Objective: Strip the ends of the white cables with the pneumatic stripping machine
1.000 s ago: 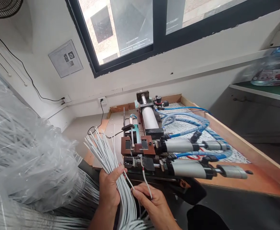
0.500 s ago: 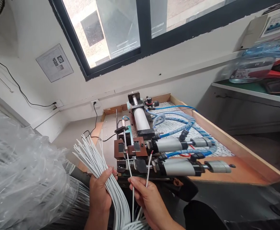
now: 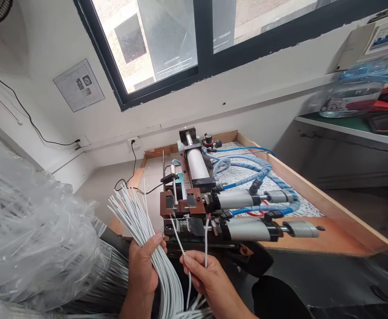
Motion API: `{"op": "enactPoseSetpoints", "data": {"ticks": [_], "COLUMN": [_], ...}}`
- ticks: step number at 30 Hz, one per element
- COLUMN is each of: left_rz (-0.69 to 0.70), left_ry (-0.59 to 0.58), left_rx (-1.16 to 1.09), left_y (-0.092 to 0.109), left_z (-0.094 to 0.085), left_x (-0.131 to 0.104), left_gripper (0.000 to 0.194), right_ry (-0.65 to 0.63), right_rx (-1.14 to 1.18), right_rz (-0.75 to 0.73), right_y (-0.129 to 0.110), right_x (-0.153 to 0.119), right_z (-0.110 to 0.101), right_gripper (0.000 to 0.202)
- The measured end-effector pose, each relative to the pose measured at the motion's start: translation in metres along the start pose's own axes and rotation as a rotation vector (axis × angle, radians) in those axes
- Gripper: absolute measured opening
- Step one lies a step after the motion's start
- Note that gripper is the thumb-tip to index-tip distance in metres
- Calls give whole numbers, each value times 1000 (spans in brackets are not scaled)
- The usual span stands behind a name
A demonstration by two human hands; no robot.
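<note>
So I've got a thick bundle of thin whitish-grey plastic-coated cables (image 3: pixel 167 270) standing in front of my machine, leaning up and to the left with the ends fanned out, and my left hand (image 3: pixel 142 268) is wrapped round its middle, thumb across the front. My right hand (image 3: pixel 210 279) has 2 single whitish-grey cables: the left cable (image 3: pixel 178 235) is pinched between thumb and forefinger, the right cable (image 3: pixel 206 239) sticks up from behind my fingers, nearly upright. Both tips are reddish. The left tip sits right by the lower edge of a brown block with dark square plates (image 3: pixel 182 206), but I can't tell if they're touching. Right of that block, 2 silver metal cylinders with black ends (image 3: pixel 250 229) lie nearly level, with blue spiral-wrapped hoses (image 3: pixel 247 168) looping behind them. It all sits on a bench with a raised wooden edge (image 3: pixel 330 204), white scraps scattered at the back. Over to my left there's a big crumpled clear plastic bag (image 3: pixel 41 226); far right, a clear plastic jug (image 3: pixel 351 95) stands on a green-topped shelf (image 3: pixel 340 122). Dark-framed window (image 3: pixel 205 35) up above.
</note>
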State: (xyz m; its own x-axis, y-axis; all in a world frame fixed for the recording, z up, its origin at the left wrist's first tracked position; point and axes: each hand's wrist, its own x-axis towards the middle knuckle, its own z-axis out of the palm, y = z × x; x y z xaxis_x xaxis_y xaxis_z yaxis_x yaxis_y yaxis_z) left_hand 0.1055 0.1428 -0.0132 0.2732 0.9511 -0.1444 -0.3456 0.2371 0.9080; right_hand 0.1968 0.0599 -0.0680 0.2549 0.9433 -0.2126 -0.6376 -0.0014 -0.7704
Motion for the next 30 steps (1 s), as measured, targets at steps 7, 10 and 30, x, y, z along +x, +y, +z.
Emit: {"op": "enactPoseSetpoints", "data": {"ticks": [7,10,30], "left_rz": [-64,-87,65], "left_ry": [-216,-310,-254], "left_rx": [45,71,129], "left_y": [-10,-9,-14], "left_z": [-11,-13,-20], "left_x": [-6,-18,-40], "left_gripper": [8,13,8], "right_ry": [-308,-397,-358], "right_rx": [-48,-45,1], "right_rz": [262,379,443], "right_y": [4,10,30], "right_x": [-33,-45,-73], "right_z": [-13,-14,-26], "right_gripper": [28,28,29]}}
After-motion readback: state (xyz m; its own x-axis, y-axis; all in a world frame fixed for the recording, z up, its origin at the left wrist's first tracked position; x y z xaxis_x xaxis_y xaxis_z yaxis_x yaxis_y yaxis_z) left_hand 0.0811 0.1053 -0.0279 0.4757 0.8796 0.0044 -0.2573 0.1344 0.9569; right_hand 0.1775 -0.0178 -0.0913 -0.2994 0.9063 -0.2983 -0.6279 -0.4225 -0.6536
